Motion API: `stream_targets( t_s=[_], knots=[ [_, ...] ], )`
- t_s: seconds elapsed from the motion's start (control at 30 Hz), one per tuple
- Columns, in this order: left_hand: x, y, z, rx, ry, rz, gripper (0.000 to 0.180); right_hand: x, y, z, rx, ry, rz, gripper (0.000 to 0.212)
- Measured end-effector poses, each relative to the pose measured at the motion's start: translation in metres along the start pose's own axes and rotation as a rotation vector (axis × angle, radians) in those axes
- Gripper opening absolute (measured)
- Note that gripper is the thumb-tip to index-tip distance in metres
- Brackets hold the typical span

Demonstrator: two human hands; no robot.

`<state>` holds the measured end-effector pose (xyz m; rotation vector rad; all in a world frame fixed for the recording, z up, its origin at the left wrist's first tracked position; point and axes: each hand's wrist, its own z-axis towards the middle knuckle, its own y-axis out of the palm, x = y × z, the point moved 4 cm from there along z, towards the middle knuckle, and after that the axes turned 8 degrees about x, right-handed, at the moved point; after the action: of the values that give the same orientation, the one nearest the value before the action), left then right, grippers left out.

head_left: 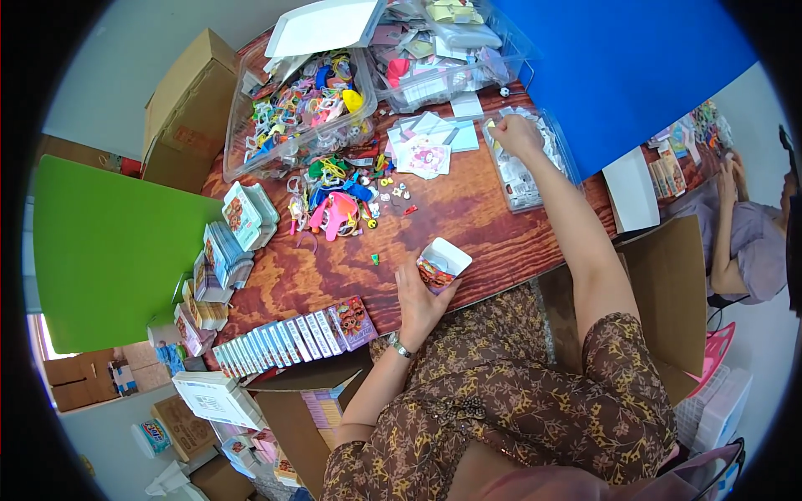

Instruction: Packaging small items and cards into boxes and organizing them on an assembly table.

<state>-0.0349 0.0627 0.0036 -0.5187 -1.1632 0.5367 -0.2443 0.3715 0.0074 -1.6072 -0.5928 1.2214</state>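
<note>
My left hand [420, 297] is wrapped round a small printed cardboard box [436, 276] near the table's front edge. The box's white flap stands up, and something lies inside that I cannot make out. My right hand [518, 136] is closed above a clear plastic tray [558, 138] of small white packets [524, 190]; whatever its fingers hold is hidden. Flat printed cards [423, 159] lie left of that tray. Further left are a loose pile of colourful small toys [336, 204] and a tiny green piece [375, 260].
Two clear bins, one of toys [305, 125] and one of packets [409, 96], stand at the back. A row of small boxes [280, 341] lines the front left. Open cartons [668, 284] flank me. A co-worker [743, 225] sits at the right, beyond a blue panel [618, 67].
</note>
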Motion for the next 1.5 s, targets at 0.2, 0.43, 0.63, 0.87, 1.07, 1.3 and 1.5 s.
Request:
stream_targets(
  t_s=[0.2,0.43,0.63,0.87,1.07,1.3,1.5],
  knots=[
    [-0.004,-0.006,0.0,-0.006,-0.022,-0.002,0.087,0.028,-0.016,-0.006,0.042,-0.119,-0.089,0.031],
    [0.008,-0.003,0.003,-0.023,0.041,-0.043,0.086,0.019,-0.041,-0.023,0.07,-0.18,-0.323,0.028],
    [0.006,-0.005,-0.001,-0.004,0.042,-0.031,0.086,0.047,-0.046,-0.02,0.069,-0.292,0.008,0.018],
    [0.008,-0.005,-0.005,-0.02,0.013,-0.048,0.087,0.044,-0.062,-0.037,0.008,-0.295,0.405,0.016],
    [0.009,0.001,-0.005,-0.063,0.005,-0.056,0.087,0.053,-0.042,-0.048,-0.307,-0.315,0.18,0.023],
    [0.01,0.001,-0.007,-0.074,-0.001,-0.049,0.088,0.042,-0.035,-0.059,-0.101,-0.419,-0.066,0.031],
    [0.009,0.0,-0.005,-0.067,0.001,-0.044,0.088,0.055,-0.028,-0.052,-0.131,-0.438,-0.001,0.027]
  ],
)
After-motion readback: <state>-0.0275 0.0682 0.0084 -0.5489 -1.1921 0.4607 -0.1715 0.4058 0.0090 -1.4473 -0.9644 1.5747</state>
